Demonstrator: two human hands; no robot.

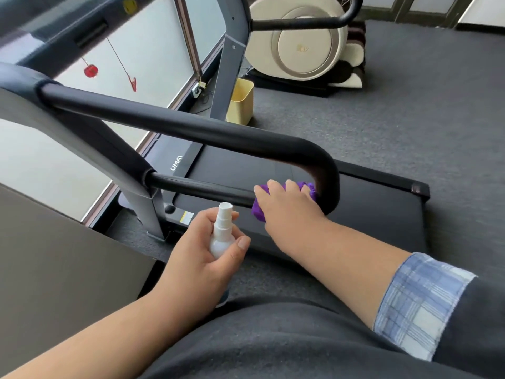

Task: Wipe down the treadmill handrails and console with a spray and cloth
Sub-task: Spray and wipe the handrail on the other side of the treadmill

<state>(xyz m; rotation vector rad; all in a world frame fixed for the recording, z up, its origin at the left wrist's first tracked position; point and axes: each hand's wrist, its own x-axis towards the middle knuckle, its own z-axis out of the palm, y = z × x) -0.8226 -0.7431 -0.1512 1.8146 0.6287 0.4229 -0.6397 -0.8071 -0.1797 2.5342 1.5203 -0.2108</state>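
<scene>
1. While my right hand (287, 206) presses the purple cloth (258, 212) against the lower bar of the handrail (196, 132), close to where the padded loop bends round, I judge the step in hand to be wiping that rail.
2. My right fingers (273, 187) curl over the cloth and bunch it up against the bar; the cloth shows above my knuckles and below my palm.
3. My left hand (202, 253) holds the white spray bottle (222, 232) upright, just beside the bar and touching nothing else. The fingers wrap the body and the thumb lies along its side, none of them on the nozzle, so I am not spraying.
4. The treadmill belt (369, 214) lies below both hands, on grey carpet (410, 105).
5. The console (54, 26) is at the upper left, blurred, well apart from the cloth; I take it as not yet wiped, though I cannot tell.
6. The next move, as I judge it, calls for sliding the cloth along the bar with firm contact, then round the bend onto the upper rail, with a fresh spray if the cloth runs dry.
</scene>
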